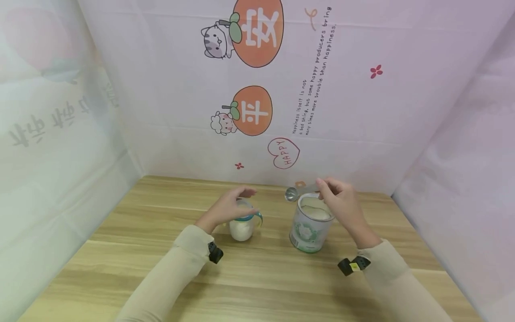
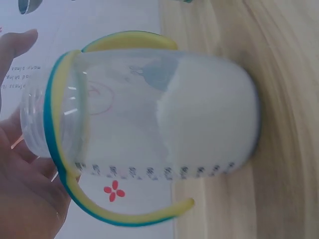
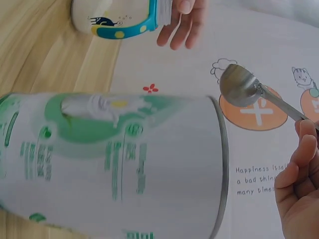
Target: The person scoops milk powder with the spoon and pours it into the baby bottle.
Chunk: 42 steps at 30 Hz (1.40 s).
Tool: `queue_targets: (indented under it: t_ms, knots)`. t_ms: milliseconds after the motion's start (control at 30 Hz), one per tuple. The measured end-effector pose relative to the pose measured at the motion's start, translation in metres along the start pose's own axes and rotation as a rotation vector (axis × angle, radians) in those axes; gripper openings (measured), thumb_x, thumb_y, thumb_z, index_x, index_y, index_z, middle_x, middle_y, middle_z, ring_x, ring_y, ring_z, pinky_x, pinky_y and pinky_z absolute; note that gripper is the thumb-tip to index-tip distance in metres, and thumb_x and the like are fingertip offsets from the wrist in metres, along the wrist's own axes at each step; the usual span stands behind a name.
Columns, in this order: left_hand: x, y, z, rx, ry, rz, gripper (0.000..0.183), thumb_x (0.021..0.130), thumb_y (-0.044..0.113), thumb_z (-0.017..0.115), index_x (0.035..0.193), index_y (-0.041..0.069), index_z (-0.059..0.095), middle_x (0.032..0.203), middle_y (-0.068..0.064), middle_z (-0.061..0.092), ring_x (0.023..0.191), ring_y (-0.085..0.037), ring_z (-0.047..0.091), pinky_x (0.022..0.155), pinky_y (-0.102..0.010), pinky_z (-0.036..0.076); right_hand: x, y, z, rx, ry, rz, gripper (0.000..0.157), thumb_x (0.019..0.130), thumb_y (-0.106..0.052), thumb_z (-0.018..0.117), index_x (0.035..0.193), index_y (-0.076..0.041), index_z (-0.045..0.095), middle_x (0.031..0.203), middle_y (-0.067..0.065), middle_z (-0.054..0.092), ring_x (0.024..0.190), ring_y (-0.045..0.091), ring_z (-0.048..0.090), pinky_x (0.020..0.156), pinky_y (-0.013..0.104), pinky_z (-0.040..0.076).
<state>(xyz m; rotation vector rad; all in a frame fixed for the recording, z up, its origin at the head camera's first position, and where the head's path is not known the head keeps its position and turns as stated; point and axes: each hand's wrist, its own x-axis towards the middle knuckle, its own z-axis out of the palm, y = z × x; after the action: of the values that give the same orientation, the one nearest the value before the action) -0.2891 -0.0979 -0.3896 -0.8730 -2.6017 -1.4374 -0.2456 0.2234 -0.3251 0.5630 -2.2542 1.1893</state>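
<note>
A metal measuring scoop (image 3: 240,85) is pinched by its handle in my right hand (image 1: 342,201). Its bowl hangs just left of the rim of an opened milk powder can (image 1: 310,232), whose pale powder shows inside. To the left stands a clear baby bottle (image 2: 129,114) with a blue-and-yellow handle ring (image 2: 57,114), its top uncovered and white powder inside. My left hand (image 1: 227,208) is at the bottle's neck, thumb and fingers spread apart on either side of the open mouth. In the left wrist view, the fingers lie behind the neck.
Both containers stand on a wood-grain table (image 1: 257,277). A white printed cloth (image 1: 181,112) hangs behind the table's far edge, with more white cloth (image 1: 462,170) at both sides. Black wrist cameras (image 1: 215,253) sit on both cuffs.
</note>
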Motion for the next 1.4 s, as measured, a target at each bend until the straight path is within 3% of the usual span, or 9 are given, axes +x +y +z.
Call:
queue_targets:
  t_ms: [367,667,1067,1400]
  knots:
    - [0.015,0.019,0.010,0.011,-0.008,0.077,0.052,0.087,0.027,0.081,0.132,0.013,0.060,0.132,-0.003,0.062,0.124,-0.022,0.056,0.105,-0.042,0.044,-0.006,0.008,-0.020,-0.062,0.061,-0.019,0.025,0.100,-0.015,0.064,0.083,0.000,0.073,0.066,0.007,0.065,0.058,0.013,0.058,0.050,0.018,0.044]
    - [0.025,0.037,0.025,-0.024,-0.024,0.091,0.051,0.087,0.025,0.081,0.132,0.013,0.061,0.131,-0.001,0.062,0.123,-0.022,0.056,0.105,-0.039,0.044,-0.015,0.022,-0.031,-0.155,0.072,-0.060,0.027,0.098,-0.014,0.065,0.072,-0.008,0.068,0.062,0.000,0.061,0.051,0.011,0.048,0.046,0.018,0.038]
    - [0.035,0.049,0.061,-0.058,-0.074,0.074,0.067,0.083,0.029,0.084,0.139,0.010,0.054,0.136,-0.004,0.058,0.125,-0.017,0.054,0.104,-0.029,0.044,-0.024,0.040,-0.033,-0.285,0.070,-0.111,0.022,0.095,-0.013,0.067,0.075,-0.006,0.071,0.059,-0.008,0.058,0.047,0.007,0.044,0.041,0.019,0.032]
    - [0.042,0.051,0.091,-0.088,-0.104,0.052,0.084,0.081,0.034,0.086,0.148,0.010,0.041,0.147,-0.004,0.047,0.134,-0.021,0.046,0.107,-0.029,0.040,-0.026,0.041,-0.031,-0.365,0.066,-0.135,0.019,0.094,-0.011,0.068,0.076,-0.005,0.074,0.059,-0.007,0.060,0.049,0.007,0.048,0.045,0.017,0.038]
